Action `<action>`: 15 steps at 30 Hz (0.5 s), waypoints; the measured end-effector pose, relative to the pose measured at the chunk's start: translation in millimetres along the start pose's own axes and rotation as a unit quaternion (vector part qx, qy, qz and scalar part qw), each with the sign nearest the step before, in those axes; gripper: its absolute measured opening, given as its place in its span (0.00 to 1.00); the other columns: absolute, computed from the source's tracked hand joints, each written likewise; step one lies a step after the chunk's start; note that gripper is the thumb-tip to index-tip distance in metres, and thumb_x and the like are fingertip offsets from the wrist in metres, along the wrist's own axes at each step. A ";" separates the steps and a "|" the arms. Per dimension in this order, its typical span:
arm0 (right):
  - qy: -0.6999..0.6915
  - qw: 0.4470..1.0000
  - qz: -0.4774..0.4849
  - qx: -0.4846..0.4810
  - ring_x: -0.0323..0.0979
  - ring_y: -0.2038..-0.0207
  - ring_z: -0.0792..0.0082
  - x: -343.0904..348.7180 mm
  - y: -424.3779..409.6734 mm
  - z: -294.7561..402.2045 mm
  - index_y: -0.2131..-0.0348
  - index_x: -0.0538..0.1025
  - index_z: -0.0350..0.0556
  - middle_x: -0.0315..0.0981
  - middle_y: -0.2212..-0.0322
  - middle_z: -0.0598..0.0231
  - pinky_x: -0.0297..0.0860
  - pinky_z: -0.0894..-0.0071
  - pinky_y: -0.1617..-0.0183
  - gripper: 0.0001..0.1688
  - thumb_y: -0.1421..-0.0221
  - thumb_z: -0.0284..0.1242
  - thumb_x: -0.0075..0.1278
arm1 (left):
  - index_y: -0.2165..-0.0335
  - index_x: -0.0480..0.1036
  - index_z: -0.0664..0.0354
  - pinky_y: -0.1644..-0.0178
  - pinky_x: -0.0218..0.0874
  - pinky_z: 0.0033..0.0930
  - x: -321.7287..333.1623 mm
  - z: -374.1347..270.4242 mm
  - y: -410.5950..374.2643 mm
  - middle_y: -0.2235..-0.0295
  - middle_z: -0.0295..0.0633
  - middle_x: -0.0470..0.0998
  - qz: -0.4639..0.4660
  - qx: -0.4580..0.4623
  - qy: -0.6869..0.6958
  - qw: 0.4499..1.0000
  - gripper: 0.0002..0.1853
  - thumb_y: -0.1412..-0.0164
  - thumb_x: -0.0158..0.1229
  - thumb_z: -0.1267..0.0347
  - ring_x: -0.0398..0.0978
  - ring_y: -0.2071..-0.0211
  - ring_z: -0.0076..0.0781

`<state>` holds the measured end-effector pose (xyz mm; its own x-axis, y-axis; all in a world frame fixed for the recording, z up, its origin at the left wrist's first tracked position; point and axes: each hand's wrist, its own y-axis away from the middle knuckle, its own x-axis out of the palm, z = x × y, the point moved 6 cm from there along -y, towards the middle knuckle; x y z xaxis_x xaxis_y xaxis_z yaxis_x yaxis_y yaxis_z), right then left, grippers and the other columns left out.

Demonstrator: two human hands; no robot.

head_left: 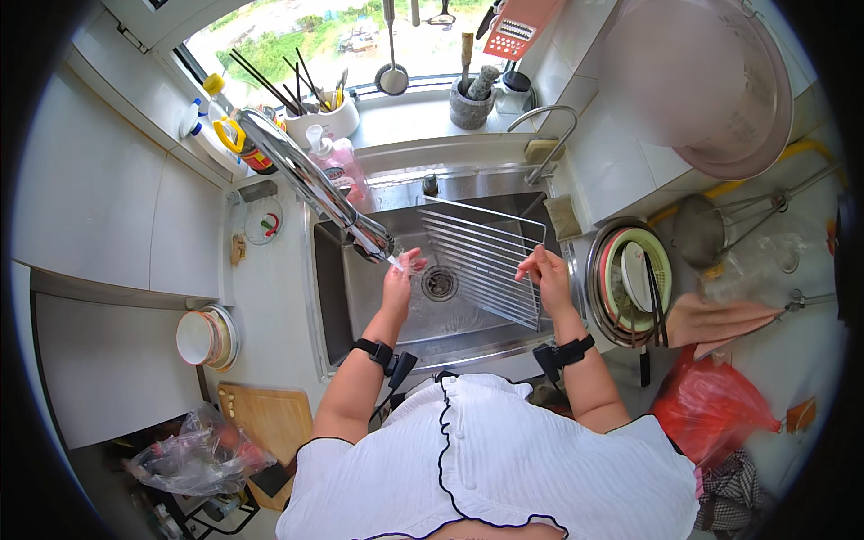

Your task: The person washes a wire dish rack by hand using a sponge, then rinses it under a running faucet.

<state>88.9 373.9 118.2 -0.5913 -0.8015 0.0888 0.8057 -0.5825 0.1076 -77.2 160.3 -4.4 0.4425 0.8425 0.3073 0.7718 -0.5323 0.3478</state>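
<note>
My left hand (400, 271) is under the tip of the chrome faucet (317, 185), with water running over its fingers and nothing in its grasp. The stainless steel sink (378, 307) lies below, its drain strainer (439, 283) just right of that hand. A metal wire rack (482, 263) slants across the right part of the basin. Beside the rack's right edge is my right hand (550, 278), fingers loosely bent and apart; it appears to hold nothing. Whether it touches the wires is unclear. Both wrists wear black straps with small devices.
Pink pump bottle (337, 169) and small curved tap (557, 135) stand behind the sink. Nested basins and colanders (607, 290) crowd the right counter. Stacked bowls (206, 337) and a wooden cutting board (266, 418) are at left. A stone mortar (471, 108) sits on the sill.
</note>
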 end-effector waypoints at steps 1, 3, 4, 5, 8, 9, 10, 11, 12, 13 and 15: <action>0.005 1.000 0.017 0.007 0.57 0.85 0.86 4.1 -1.6 -1.2 0.81 0.72 0.42 0.68 0.87 0.68 0.47 0.88 0.81 0.26 0.43 0.44 0.37 | 0.60 0.66 0.64 0.53 0.54 0.26 -2.6 -1.4 -2.3 0.64 0.39 0.71 -0.010 0.016 -0.022 1.000 0.17 0.39 0.40 0.62 0.66 0.61 0.26; 0.000 0.999 0.046 0.028 0.59 0.86 0.85 10.6 -2.9 -5.0 0.83 0.71 0.42 0.64 0.89 0.70 0.49 0.87 0.82 0.27 0.43 0.43 0.38 | 0.58 0.65 0.63 0.55 0.54 0.25 -10.0 2.9 -5.8 0.64 0.38 0.71 -0.026 0.023 -0.036 0.999 0.17 0.40 0.43 0.63 0.66 0.61 0.24; 0.001 0.997 0.062 0.041 0.59 0.86 0.84 13.2 -2.9 -5.6 0.84 0.71 0.41 0.64 0.89 0.70 0.49 0.87 0.82 0.27 0.43 0.43 0.38 | 0.57 0.64 0.63 0.56 0.54 0.24 -15.6 7.3 -9.1 0.64 0.37 0.71 -0.032 0.015 -0.027 0.999 0.16 0.40 0.44 0.64 0.66 0.62 0.23; 0.002 0.996 0.077 0.055 0.60 0.86 0.84 15.7 -2.4 -5.3 0.84 0.71 0.41 0.64 0.89 0.70 0.50 0.87 0.82 0.27 0.43 0.43 0.39 | 0.56 0.64 0.63 0.57 0.55 0.23 -20.1 12.5 -11.1 0.64 0.36 0.71 -0.038 0.007 -0.018 0.999 0.16 0.41 0.45 0.65 0.66 0.62 0.22; 0.034 0.984 0.141 0.099 0.60 0.86 0.83 25.5 0.7 3.6 0.85 0.70 0.41 0.63 0.89 0.70 0.53 0.86 0.83 0.28 0.44 0.44 0.40 | 0.56 0.64 0.62 0.60 0.54 0.21 -18.2 18.8 -11.4 0.64 0.33 0.70 -0.042 0.017 -0.011 0.999 0.16 0.41 0.45 0.65 0.65 0.64 0.21; 0.035 0.980 0.158 0.114 0.60 0.86 0.83 27.6 2.1 4.6 0.86 0.70 0.41 0.63 0.89 0.70 0.53 0.86 0.82 0.28 0.45 0.44 0.41 | 0.56 0.64 0.61 0.59 0.54 0.20 -17.9 22.7 -12.1 0.64 0.33 0.69 -0.038 0.004 -0.023 0.999 0.16 0.41 0.45 0.65 0.65 0.64 0.21; 0.049 0.974 0.184 0.123 0.60 0.86 0.82 28.6 4.2 6.4 0.86 0.70 0.41 0.62 0.90 0.71 0.55 0.85 0.82 0.28 0.45 0.44 0.41 | 0.56 0.64 0.61 0.59 0.53 0.20 -18.3 26.4 -12.8 0.63 0.32 0.69 -0.033 -0.010 -0.036 0.999 0.16 0.41 0.45 0.65 0.65 0.63 0.21; 0.068 0.969 0.202 0.127 0.60 0.86 0.82 29.2 6.9 10.0 0.86 0.70 0.41 0.62 0.90 0.71 0.55 0.85 0.82 0.28 0.45 0.44 0.41 | 0.56 0.64 0.61 0.58 0.53 0.19 -18.4 30.4 -13.3 0.63 0.32 0.69 -0.029 -0.023 -0.048 0.998 0.16 0.41 0.45 0.65 0.64 0.63 0.21; 0.086 0.963 0.222 0.130 0.60 0.86 0.82 30.6 9.7 14.3 0.86 0.71 0.41 0.62 0.90 0.71 0.55 0.84 0.82 0.27 0.45 0.44 0.41 | 0.55 0.63 0.60 0.57 0.52 0.19 -19.7 34.3 -13.6 0.62 0.31 0.69 -0.035 -0.033 -0.041 0.998 0.17 0.41 0.45 0.65 0.64 0.62 0.21; 0.105 0.956 0.241 0.133 0.60 0.86 0.82 32.0 12.7 17.2 0.85 0.71 0.41 0.62 0.90 0.71 0.55 0.84 0.82 0.27 0.45 0.43 0.41 | 0.54 0.62 0.60 0.56 0.52 0.19 -21.1 38.3 -13.5 0.62 0.31 0.69 -0.042 -0.044 -0.033 0.998 0.17 0.41 0.45 0.65 0.64 0.62 0.21; 0.092 0.952 0.250 0.152 0.61 0.86 0.82 32.1 18.7 19.0 0.85 0.71 0.40 0.63 0.89 0.71 0.55 0.83 0.82 0.27 0.44 0.42 0.41 | 0.53 0.61 0.59 0.54 0.51 0.20 -23.3 42.1 -13.0 0.61 0.32 0.68 -0.060 -0.047 -0.020 0.997 0.18 0.41 0.45 0.65 0.63 0.60 0.21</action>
<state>84.3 339.9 141.9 -0.0982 -0.9946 0.0326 0.9214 -0.0785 0.3806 -78.3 151.2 -53.4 0.3692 0.9020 0.2237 0.7744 -0.4317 0.4625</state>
